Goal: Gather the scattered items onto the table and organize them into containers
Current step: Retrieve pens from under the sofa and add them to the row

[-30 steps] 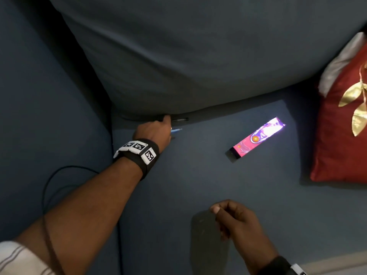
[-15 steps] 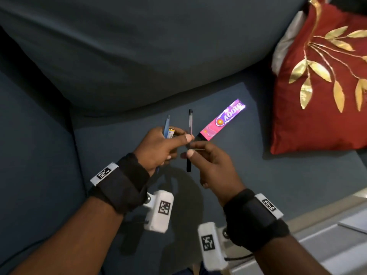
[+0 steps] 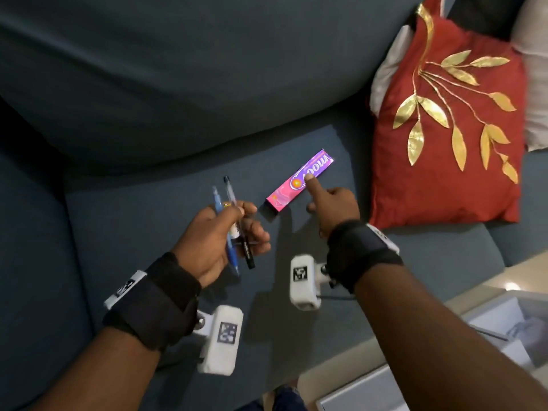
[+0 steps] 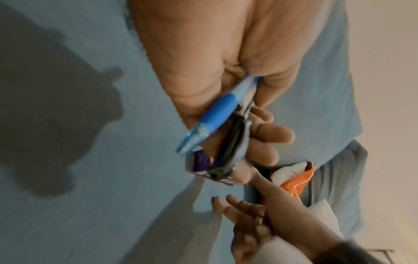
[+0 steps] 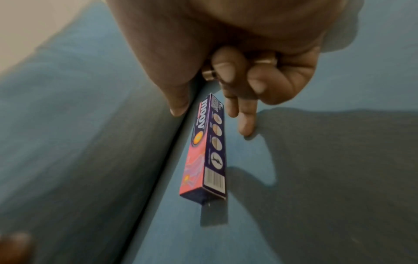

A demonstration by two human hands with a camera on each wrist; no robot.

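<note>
The blue sofa seat (image 3: 166, 209) has bare fabric around the hands, bounded by the back cushion (image 3: 207, 69) above and one red cushion (image 3: 444, 137) with gold leaves at the right. One pink and purple box (image 3: 299, 183) lies flat on the seat near the back crease, the right hand (image 3: 332, 207) above it with forefinger stretched over its top and the other fingers curled, holding nothing. The left hand (image 3: 219, 238) grips two pens, one blue pen (image 3: 221, 212) and one clear black-tipped pen (image 3: 237, 221), with a small item I cannot identify.
</note>
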